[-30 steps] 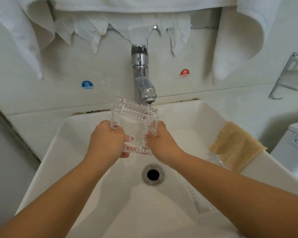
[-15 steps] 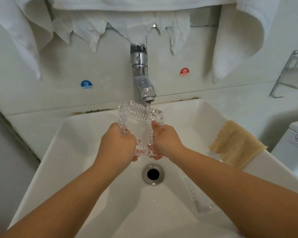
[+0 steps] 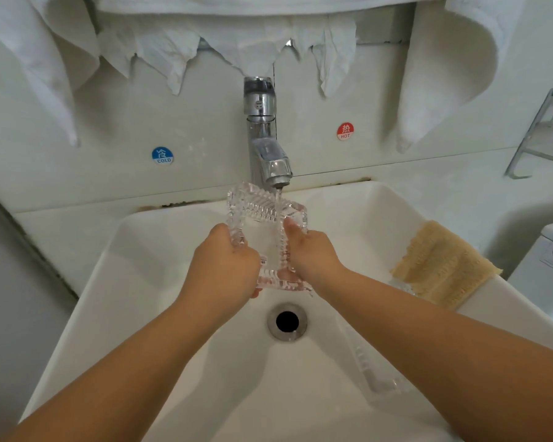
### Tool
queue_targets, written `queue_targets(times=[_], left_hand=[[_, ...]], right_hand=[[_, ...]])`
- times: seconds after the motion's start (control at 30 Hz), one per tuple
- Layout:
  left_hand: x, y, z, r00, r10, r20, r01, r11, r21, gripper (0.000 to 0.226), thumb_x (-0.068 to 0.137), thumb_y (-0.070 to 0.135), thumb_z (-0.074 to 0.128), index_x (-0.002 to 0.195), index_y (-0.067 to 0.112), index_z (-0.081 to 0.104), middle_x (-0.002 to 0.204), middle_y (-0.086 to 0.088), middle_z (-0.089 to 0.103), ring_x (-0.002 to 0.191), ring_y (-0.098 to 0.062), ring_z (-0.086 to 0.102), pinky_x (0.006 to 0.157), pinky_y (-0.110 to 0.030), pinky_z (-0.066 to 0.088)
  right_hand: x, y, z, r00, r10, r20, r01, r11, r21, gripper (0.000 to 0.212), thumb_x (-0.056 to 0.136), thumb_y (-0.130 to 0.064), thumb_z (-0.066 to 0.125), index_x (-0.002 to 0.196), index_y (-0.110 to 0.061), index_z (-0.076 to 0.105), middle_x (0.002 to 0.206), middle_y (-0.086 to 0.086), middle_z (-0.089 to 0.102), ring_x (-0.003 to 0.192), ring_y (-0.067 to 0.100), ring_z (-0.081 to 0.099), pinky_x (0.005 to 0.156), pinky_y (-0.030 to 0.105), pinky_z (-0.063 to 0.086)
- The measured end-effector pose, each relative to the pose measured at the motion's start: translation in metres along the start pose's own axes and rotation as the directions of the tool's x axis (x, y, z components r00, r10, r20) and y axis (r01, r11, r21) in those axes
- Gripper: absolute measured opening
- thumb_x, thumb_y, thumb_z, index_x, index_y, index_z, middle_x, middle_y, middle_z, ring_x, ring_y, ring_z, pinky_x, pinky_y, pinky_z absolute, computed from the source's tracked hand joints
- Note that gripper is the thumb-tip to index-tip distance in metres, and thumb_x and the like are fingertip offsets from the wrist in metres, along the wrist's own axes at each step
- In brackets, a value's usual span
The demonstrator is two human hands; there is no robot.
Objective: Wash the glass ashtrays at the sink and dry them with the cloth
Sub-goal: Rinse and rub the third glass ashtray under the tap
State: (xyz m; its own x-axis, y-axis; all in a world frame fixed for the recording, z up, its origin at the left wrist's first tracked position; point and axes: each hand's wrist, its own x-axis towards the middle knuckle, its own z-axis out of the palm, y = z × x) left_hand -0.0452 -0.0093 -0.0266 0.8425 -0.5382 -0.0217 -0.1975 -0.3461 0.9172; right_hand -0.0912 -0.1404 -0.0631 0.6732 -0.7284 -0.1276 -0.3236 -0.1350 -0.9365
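A square ribbed glass ashtray (image 3: 264, 218) is held tilted over the white sink (image 3: 147, 282), right under the chrome tap (image 3: 265, 148). A thin stream of water falls from the spout onto its far right corner. My left hand (image 3: 224, 269) grips the ashtray's left side. My right hand (image 3: 310, 250) grips its right side, thumb along the rim. A tan cloth (image 3: 441, 266) lies over the sink's right rim. A second glass ashtray (image 3: 374, 371) lies in the basin at the right, partly hidden under my right forearm.
The drain (image 3: 287, 321) sits open in the middle of the basin. White towels (image 3: 444, 68) hang above the tap. Cold (image 3: 162, 155) and hot (image 3: 345, 131) stickers mark the wall. A metal rack (image 3: 537, 135) stands at the far right.
Both hands have shifted the ashtray slightly right and tilted it, so the water stream now lands on its far right corner. My grip has slid lower along its sides.
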Motion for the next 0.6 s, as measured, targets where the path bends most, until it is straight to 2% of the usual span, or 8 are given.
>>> queue_targets(times=[0.03, 0.1, 0.17, 0.27, 0.33, 0.4, 0.5, 0.6], left_hand=[[-0.001, -0.001, 0.001, 1.0, -0.001, 0.005, 0.001, 1.0, -0.002, 0.012, 0.09, 0.005, 0.048, 0.09, 0.016, 0.051, 0.095, -0.006, 0.06, 0.076, -0.027, 0.066, 0.066, -0.047, 0.06], [0.0, -0.002, 0.001, 0.999, -0.026, 0.018, 0.027, 0.999, -0.039, 0.013, 0.091, 0.005, 0.048, 0.09, 0.017, 0.051, 0.098, -0.008, 0.064, 0.079, -0.027, 0.067, 0.064, -0.043, 0.061], [0.004, -0.003, -0.004, 0.995, -0.072, 0.073, 0.079, 0.993, -0.084, 0.011, 0.09, 0.005, 0.052, 0.093, 0.016, 0.053, 0.1, -0.01, 0.067, 0.08, -0.026, 0.067, 0.066, -0.039, 0.06], [0.012, -0.001, -0.017, 0.961, -0.156, 0.227, 0.184, 0.977, -0.108, 0.013, 0.089, 0.017, 0.062, 0.1, 0.014, 0.058, 0.093, -0.01, 0.074, 0.078, -0.024, 0.067, 0.076, -0.041, 0.059], [0.018, 0.0, -0.027, 0.945, -0.189, 0.267, 0.24, 0.955, -0.176, 0.018, 0.089, 0.027, 0.062, 0.102, 0.015, 0.061, 0.091, -0.008, 0.075, 0.076, -0.024, 0.066, 0.077, -0.041, 0.057], [0.023, 0.001, -0.034, 0.956, -0.174, 0.238, 0.223, 0.955, -0.197, 0.017, 0.089, 0.026, 0.063, 0.102, 0.016, 0.063, 0.094, -0.009, 0.074, 0.077, -0.025, 0.066, 0.073, -0.037, 0.056], [0.023, -0.003, -0.038, 0.964, -0.139, 0.227, 0.147, 0.989, -0.017, 0.012, 0.086, 0.017, 0.067, 0.095, 0.009, 0.066, 0.088, -0.009, 0.074, 0.071, -0.023, 0.064, 0.061, -0.033, 0.056], [0.021, -0.01, -0.031, 0.972, -0.058, 0.229, 0.0, 0.97, 0.244, 0.005, 0.092, 0.015, 0.06, 0.091, 0.011, 0.063, 0.08, -0.002, 0.073, 0.055, -0.013, 0.063, 0.044, -0.02, 0.048]], right_hand=[[0.001, 0.001, -0.001, 0.999, 0.033, 0.005, -0.033, 0.999, -0.023, 0.057, 0.099, -0.053, 0.031, 0.061, -0.01, 0.038, 0.053, 0.003, 0.038, 0.037, 0.008, 0.05, 0.041, 0.02, 0.038], [0.004, 0.003, -0.001, 0.998, 0.058, 0.007, -0.057, 0.997, -0.057, 0.06, 0.098, -0.057, 0.028, 0.062, -0.01, 0.039, 0.056, 0.004, 0.038, 0.05, 0.019, 0.053, 0.05, 0.024, 0.039], [0.007, 0.004, -0.003, 1.0, -0.008, -0.003, 0.008, 0.998, -0.064, 0.057, 0.097, -0.056, 0.033, 0.061, -0.011, 0.038, 0.056, 0.004, 0.039, 0.062, 0.028, 0.059, 0.059, 0.031, 0.042], [0.01, 0.001, -0.012, 0.99, -0.138, -0.033, 0.131, 0.978, -0.165, 0.055, 0.095, -0.055, 0.04, 0.059, -0.014, 0.032, 0.053, 0.001, 0.034, 0.051, 0.019, 0.045, 0.052, 0.029, 0.034], [0.009, 0.0, -0.018, 0.979, -0.2, -0.024, 0.193, 0.964, -0.184, 0.056, 0.093, -0.057, 0.044, 0.059, -0.015, 0.03, 0.052, 0.0, 0.032, 0.047, 0.016, 0.035, 0.049, 0.028, 0.029], [0.007, 0.0, -0.02, 0.976, -0.214, 0.033, 0.217, 0.959, -0.182, 0.056, 0.089, -0.062, 0.045, 0.063, -0.014, 0.034, 0.054, 0.005, 0.038, 0.045, 0.019, 0.043, 0.048, 0.027, 0.036], [0.001, -0.002, -0.016, 0.958, -0.265, 0.11, 0.285, 0.919, -0.271, 0.055, 0.09, -0.062, 0.045, 0.061, -0.015, 0.035, 0.05, 0.0, 0.039, 0.038, 0.015, 0.045, 0.045, 0.026, 0.038], [-0.001, -0.004, -0.009, 0.922, -0.361, 0.137, 0.382, 0.796, -0.47, 0.055, 0.089, -0.061, 0.047, 0.059, -0.017, 0.034, 0.053, -0.003, 0.035, 0.047, 0.014, 0.036, 0.052, 0.03, 0.029]])
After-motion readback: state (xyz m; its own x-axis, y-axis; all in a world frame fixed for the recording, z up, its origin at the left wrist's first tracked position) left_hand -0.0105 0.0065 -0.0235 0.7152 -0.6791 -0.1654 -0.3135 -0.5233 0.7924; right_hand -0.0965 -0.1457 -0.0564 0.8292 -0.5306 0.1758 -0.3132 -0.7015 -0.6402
